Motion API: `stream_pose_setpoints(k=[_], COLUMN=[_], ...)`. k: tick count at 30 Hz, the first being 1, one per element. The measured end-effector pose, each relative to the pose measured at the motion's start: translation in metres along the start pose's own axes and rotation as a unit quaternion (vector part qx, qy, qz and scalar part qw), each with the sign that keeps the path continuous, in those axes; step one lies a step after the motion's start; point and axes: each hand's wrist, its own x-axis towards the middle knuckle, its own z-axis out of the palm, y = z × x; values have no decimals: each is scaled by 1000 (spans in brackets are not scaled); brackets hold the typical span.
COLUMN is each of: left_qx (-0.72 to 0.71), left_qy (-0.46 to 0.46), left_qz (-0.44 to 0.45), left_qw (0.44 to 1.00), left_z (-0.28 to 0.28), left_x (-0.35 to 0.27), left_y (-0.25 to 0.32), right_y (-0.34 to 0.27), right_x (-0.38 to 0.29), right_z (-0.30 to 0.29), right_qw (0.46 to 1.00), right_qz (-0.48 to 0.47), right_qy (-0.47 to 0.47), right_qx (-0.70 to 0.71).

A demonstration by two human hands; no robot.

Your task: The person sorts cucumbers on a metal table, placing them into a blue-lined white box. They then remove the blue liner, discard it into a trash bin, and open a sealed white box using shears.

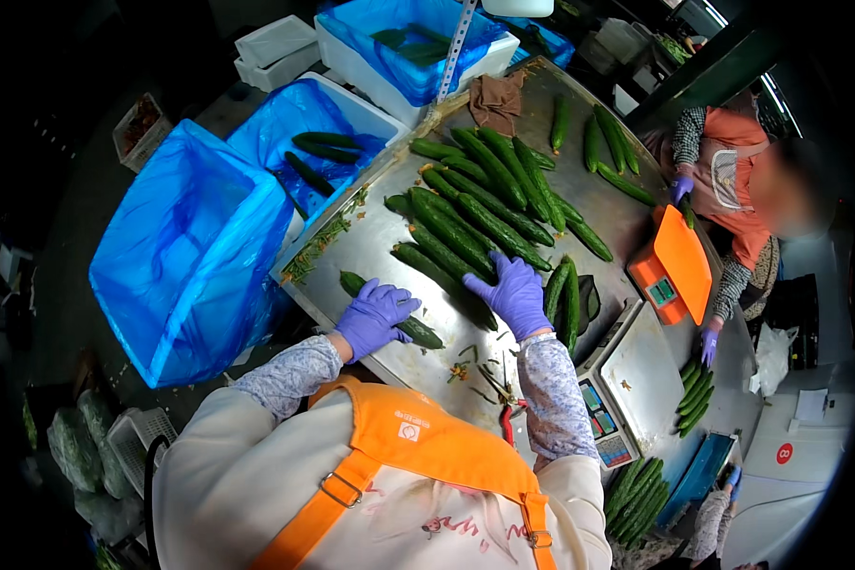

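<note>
Purple gloves cover both hands. My left hand (376,319) lies over the middle of a cucumber (423,333) near the table's left edge; whether the fingers close round it cannot be told. My right hand (511,292) rests with spread fingers at the near ends of a large pile of cucumbers (470,221) on the metal table (370,242). Beside my right wrist lie more cucumbers (571,299) and a dark object (590,305). Red-handled scissors or shears (506,420) lie near my right forearm, among small stem trimmings (459,371).
Blue-lined boxes (185,249) stand left and beyond the table, some holding cucumbers. To the right are a digital scale (634,377) and an orange scale (673,267). A co-worker (727,164) in purple gloves stands across the table. Another person's gloved hands (734,481) show lower right.
</note>
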Motion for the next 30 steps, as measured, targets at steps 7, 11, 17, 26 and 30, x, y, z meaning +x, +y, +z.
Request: stream_pose_setpoints(k=[7,11,17,26,30], left_qx=[-3,-5,5,11,-97], left_qy=[15,21,51,40,48], left_qz=[18,45,51,42,60], left_qw=[1000,999,997,998,992], left_z=[14,17,26,21,8], left_x=[35,57,68,71,68], left_y=[-3,0,-2,0,1], right_y=[29,47,35,23,12], right_x=[15,10,35,31,6], right_z=[-10,2,-6,-15,-27], right_qw=[997,991,993,989,993], right_qz=[35,-8,89,84,62], right_qy=[-61,126,-69,-86,37], right_qx=[25,-45,37,91,97])
